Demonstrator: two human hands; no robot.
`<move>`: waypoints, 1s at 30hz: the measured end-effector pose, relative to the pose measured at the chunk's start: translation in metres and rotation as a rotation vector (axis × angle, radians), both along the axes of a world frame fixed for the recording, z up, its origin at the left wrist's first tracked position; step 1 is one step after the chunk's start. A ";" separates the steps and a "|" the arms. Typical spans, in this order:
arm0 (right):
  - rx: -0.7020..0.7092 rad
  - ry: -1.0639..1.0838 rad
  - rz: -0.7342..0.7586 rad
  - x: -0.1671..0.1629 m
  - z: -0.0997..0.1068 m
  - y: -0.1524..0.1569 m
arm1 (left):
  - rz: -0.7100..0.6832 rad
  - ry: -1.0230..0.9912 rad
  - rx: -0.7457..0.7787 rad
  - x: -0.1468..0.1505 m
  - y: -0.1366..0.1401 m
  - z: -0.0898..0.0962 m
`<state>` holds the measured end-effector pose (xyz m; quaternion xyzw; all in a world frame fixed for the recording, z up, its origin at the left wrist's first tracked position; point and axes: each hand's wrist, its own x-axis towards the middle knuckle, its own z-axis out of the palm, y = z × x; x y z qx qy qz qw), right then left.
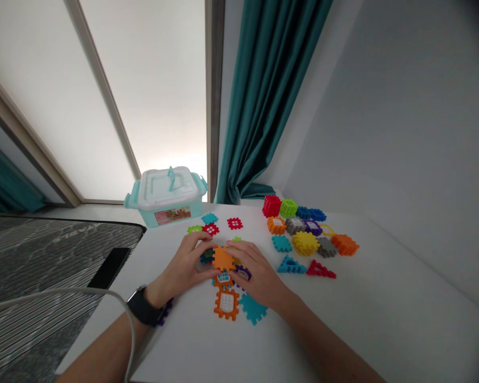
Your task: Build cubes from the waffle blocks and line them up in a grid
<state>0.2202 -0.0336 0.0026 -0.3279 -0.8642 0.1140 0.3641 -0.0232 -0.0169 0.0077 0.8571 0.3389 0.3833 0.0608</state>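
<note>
At the middle of the table, an orange interlocking tile (223,258) with notched edges sits between my two hands. My left hand (187,264), with a dark watch on its wrist, grips the tile from the left with curved fingers. From the other side my right hand (260,272) closes on the tile's right part. Beneath the hands are more joined pieces, partly hidden, with a purple tile (244,273) beside my right fingers. An orange framed tile (226,304) and a blue notched piece (254,308) lie in front.
A turquoise bin (171,199) with a clear lid stands at the back left. Stacks of coloured tiles, including a yellow stack (305,243), lie to the right. Two red window tiles (234,223) are behind my hands. A black phone (109,268) and a white cable (75,290) are at left.
</note>
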 end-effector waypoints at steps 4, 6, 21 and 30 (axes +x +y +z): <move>-0.012 -0.084 0.027 0.004 0.004 0.001 | -0.003 0.046 -0.005 -0.001 0.001 -0.001; -0.011 -0.119 0.026 0.005 0.005 0.003 | -0.003 0.073 -0.020 -0.001 0.000 0.000; 0.068 -0.037 -0.147 -0.001 -0.011 0.002 | 0.027 0.031 0.021 0.002 0.006 -0.003; 0.022 -0.136 -0.054 0.006 -0.007 0.005 | -0.019 0.120 0.031 -0.006 0.009 -0.002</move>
